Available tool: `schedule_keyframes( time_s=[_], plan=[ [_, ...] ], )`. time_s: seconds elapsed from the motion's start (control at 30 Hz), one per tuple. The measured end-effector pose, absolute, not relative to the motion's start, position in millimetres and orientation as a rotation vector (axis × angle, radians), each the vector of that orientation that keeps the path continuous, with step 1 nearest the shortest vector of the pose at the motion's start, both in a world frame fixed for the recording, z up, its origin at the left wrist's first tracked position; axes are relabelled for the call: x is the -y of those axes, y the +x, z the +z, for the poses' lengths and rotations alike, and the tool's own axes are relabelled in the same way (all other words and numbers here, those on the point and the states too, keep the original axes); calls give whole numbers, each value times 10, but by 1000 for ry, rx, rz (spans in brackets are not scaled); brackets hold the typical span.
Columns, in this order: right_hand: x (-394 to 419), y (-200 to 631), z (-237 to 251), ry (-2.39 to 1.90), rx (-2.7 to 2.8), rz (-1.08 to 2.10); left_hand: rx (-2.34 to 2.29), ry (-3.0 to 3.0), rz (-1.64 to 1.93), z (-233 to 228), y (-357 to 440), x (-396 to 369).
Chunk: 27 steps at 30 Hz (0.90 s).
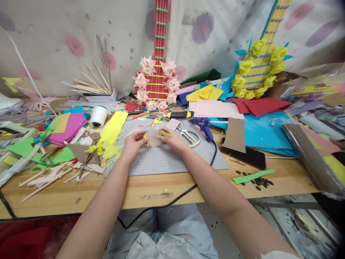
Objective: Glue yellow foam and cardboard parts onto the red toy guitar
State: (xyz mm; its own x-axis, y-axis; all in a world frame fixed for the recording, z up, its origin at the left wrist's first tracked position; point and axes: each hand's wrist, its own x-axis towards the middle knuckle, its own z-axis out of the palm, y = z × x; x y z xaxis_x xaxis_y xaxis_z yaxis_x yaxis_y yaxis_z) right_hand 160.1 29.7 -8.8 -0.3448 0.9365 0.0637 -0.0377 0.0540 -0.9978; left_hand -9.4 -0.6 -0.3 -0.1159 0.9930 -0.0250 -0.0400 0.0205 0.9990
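Observation:
My left hand point(134, 141) and my right hand point(174, 139) meet over a grey cutting mat point(172, 160) on the wooden table. Between them lies a small pale pink piece of foam sheet point(154, 138), pinched at both edges. A small yellow-green strip point(165, 134) sits under the fingertips of my right hand, and a yellow bit point(146, 136) shows by my left fingers. White-handled scissors point(189, 136) lie just right of my right hand, and a blue glue gun point(202, 125) rests behind them.
A red paper guitar with pink flowers point(157, 77) and a yellow one point(258, 68) lean on the back wall. Coloured foam sheets, scraps and wooden strips cover the left and back. A white roll point(98, 116), a black-and-yellow utility knife point(179, 114), a black cord point(172, 201) and dark seeds point(258, 181) lie around.

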Motion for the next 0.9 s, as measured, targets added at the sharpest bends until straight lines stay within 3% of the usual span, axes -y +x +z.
schedule_keyframes(
  time_s=[0.33,0.9],
  plan=[
    [-389,1463,-319,-1093,1495,1173,-1254,1143,1302,-30,-78,-13],
    [-437,1453,-371,-1106,1495,1140,-1331,1149,1296,21,-58,16]
  ],
)
